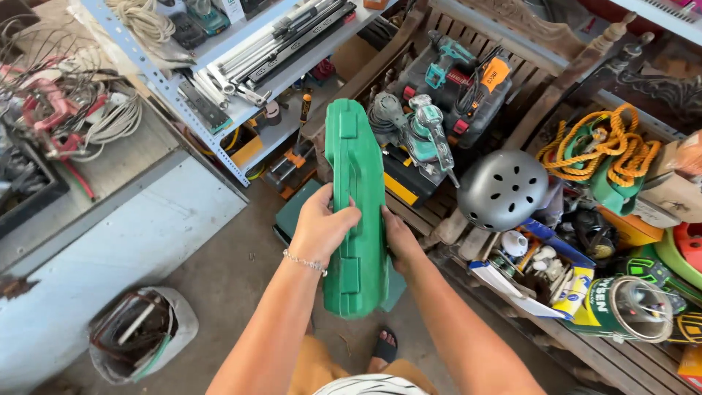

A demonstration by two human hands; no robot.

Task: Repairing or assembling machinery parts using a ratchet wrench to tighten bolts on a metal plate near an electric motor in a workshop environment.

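Right of the green plastic case [356, 205], a grey vented helmet [502, 189] and a coiled orange rope [613, 145] crowd a wooden bench [585, 351]; power tools [424, 132] lie just behind it. Long, closed, held edge-up above the floor, the case is gripped by the left hand [322, 227] and right hand [398, 240], fingers closed on opposite sides.

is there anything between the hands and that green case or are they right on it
Nothing visible stands between them. The left hand grips the left edge of the green plastic case and the right hand presses on its right edge, both touching it directly. The case is held on edge, above the floor.
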